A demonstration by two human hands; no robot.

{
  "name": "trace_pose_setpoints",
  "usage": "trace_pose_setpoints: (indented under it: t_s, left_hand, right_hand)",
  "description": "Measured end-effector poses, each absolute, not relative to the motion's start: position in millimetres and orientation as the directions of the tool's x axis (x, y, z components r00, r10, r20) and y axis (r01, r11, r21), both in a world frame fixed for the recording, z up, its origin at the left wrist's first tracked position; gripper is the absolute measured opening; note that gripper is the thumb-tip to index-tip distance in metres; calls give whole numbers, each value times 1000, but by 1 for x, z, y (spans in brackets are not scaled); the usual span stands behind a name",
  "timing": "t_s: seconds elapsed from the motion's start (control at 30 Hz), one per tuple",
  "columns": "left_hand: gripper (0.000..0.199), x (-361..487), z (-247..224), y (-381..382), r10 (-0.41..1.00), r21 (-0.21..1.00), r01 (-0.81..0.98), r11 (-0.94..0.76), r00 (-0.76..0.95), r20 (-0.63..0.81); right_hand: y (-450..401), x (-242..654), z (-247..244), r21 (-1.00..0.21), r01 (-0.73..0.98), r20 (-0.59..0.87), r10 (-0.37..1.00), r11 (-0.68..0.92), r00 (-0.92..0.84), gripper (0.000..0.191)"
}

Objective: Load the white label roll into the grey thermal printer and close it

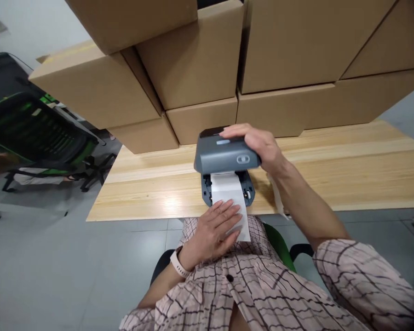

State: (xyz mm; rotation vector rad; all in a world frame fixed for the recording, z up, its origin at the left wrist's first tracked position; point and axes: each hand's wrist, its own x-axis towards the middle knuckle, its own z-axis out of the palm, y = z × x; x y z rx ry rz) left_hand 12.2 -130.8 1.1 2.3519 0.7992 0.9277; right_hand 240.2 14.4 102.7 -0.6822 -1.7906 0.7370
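A dark grey label printer (215,158) stands near the front edge of the wooden table, its lid raised over the base. White label paper (226,183) comes out from under the lid and hangs past the table edge. My left hand (218,230) lies flat on the paper, fingers stretched out. On the right side of the lid rests my right hand (258,142), its fingers laid over the top. The inside of the printer behind the paper is mostly hidden by the lid.
Stacked cardboard boxes (200,64) line the back of the wooden table (152,184). A white strip (278,197) hangs at the front edge, right of the printer. A black and green office chair (37,133) stands on the floor at the left.
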Motion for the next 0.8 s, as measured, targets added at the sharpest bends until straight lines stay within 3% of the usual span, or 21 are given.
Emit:
trace_pose_setpoints:
  t_s: [0.13,0.2,0.27,0.33,0.37,0.47,0.53,0.67,0.8]
  left_hand:
    - [43,-1,-8,-142,670,635,287,-718,533,517]
    - [41,-4,-9,-145,677,617,280,-735,354,645]
    - [38,-2,-4,-139,684,631,341,-696,48,728]
    - [42,4,5,-123,758,768,366,-526,-207,618]
    - [57,7,10,-113,827,853,294,-432,-249,504]
    - [88,16,20,-86,992,998,4,-59,-110,59]
    - [95,19,21,-76,996,990,-112,85,13,-84]
    - [92,19,21,-76,984,973,-181,146,128,-124]
    - [81,18,20,-81,987,979,-179,98,142,-72]
  right_hand:
    - [-22,242,67,-674,272,604,724,687,-332,45]
    - [-33,244,49,-692,337,558,769,639,-311,50]
    - [-43,245,33,-760,356,481,839,544,-254,65]
    - [-51,246,21,-858,316,364,913,406,-185,84]
    - [-56,245,16,-904,276,294,943,327,-155,91]
    - [-68,242,7,-986,126,97,988,111,-117,107]
    - [-74,237,5,-999,40,18,992,23,-121,112]
    - [-80,229,7,-992,-84,-80,992,-89,-99,121]
    - [-82,226,5,-987,-129,-91,994,-97,-52,124]
